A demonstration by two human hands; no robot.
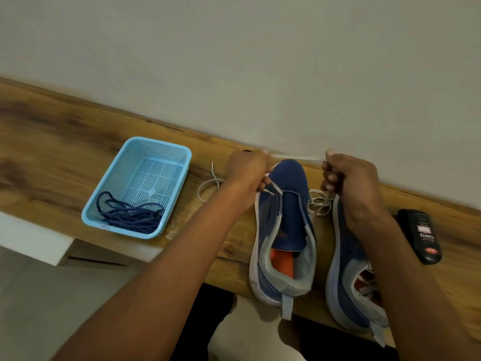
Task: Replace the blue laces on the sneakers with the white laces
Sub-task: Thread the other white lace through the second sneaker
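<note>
Tension was the main hazard at this moment. Both hands worked over the near sneaker [283, 230], which lay on the wooden table [65, 142] with its toe toward the wall and its tongue bare of lacing. The left hand [247, 175], at the left of the toe, had its fingers curled tight round the white lace [296, 157]; the right hand [348, 178], at the right of the toe, pinched the same lace, and a taut stretch ran between the two fists just beyond the toe. Loose lace trailed in a loop on the table left of the sneaker, and another tangle lay against its right side, beside the second sneaker [348, 269], which seemed already laced in white.

If the pull was uneven, one end would likely have come out much longer than the other, or the short end might have slipped back out of its eyelet. The loose tangle at the right could have snagged or knotted. A hard tug might also have dragged the sneaker toward the wall or tipped it.

The blue laces [130, 214] lay coiled in the light blue basket [166, 149], well left of the sneaker. A black remote-like object [421, 235] lay to its right, beyond the second shoe.
</note>
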